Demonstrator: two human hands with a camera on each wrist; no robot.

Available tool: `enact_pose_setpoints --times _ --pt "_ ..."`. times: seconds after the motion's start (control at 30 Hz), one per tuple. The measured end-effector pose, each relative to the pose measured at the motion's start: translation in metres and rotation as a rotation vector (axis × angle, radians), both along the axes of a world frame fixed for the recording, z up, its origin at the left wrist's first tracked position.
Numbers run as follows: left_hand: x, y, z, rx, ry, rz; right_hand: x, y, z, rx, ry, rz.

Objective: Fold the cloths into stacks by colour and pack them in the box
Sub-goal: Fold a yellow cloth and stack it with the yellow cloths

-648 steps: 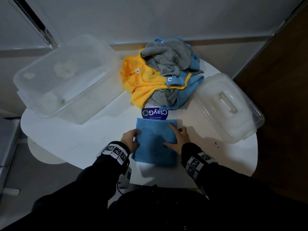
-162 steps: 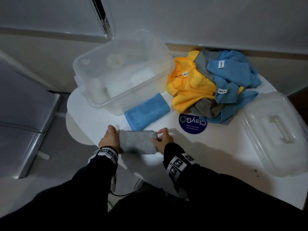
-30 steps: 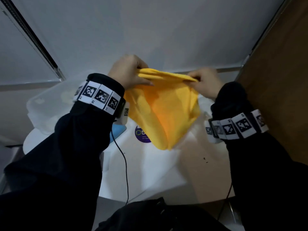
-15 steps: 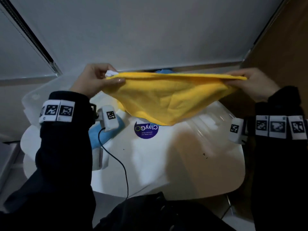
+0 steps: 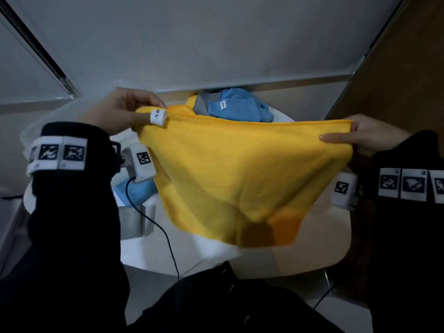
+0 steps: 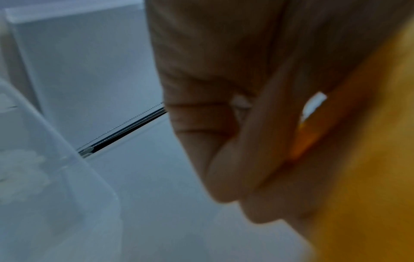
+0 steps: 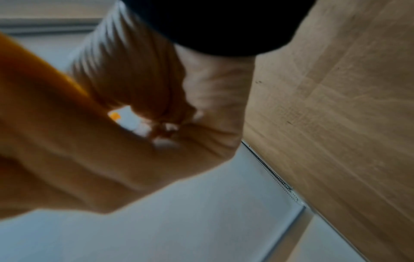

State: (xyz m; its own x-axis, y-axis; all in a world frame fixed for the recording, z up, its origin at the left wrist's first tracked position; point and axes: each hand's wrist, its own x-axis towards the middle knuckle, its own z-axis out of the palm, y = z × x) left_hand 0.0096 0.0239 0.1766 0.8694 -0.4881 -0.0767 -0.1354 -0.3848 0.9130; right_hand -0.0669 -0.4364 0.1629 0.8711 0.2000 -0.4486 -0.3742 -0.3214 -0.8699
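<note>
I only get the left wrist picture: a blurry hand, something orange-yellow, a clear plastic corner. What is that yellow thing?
Observer: A yellow cloth, held up in the air above the table.
Operator: Is only that hand holding it?
Observer: No. The left hand pinches one top corner, the right hand the other.
Operator: Any other cloths around?
Observer: Yes, a blue cloth lies on a pile behind it.
</note>
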Motion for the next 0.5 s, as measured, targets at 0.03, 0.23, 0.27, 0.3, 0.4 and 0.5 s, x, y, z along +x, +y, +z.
enact_pose_setpoints --times 0.03,0.23,0.27,0.3,0.4,0.5 --pt "0.009 -0.004 -0.007 0.108 -0.02 -0.013 0.008 0.002 -0.007 -0.026 0.028 -0.024" --pt "0.05 -0.048 -0.105 0.636 -0.237 0.232 0.05 0.022 -0.09 -0.551 0.015 -0.237" --pt "0.047 -0.057 -0.12 0.728 -0.311 0.308 0.052 0.028 -0.104 -0.676 -0.06 -0.3" --pt "0.038 -0.066 -0.134 0.838 -0.378 0.348 0.048 0.036 -0.115 -0.791 -0.118 -0.356" --pt "-0.01 -0.092 -0.175 0.982 -0.408 0.166 0.024 0.062 -0.15 -1.027 -0.22 -0.334" --pt "-0.063 -0.104 -0.219 0.979 -0.102 -0.405 -0.015 0.087 -0.189 -1.023 -0.16 0.118"
